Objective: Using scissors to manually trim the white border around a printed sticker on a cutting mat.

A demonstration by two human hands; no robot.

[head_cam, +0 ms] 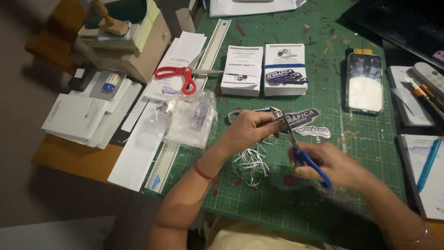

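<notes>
Nearest, the right hand (335,164) grips one pair of blue-handled scissors (307,157); the left hand (247,129) pinches one sticker (277,121) just left of their blades. Beyond the scissors on the green cutting mat (286,199): two cut stickers (307,122), two card stacks (263,69), one phone (364,83), one pair of red scissors (182,76).

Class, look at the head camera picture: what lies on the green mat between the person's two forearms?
A small heap of thin white paper trimmings lies there on the green cutting mat, seen in the head view.
</notes>
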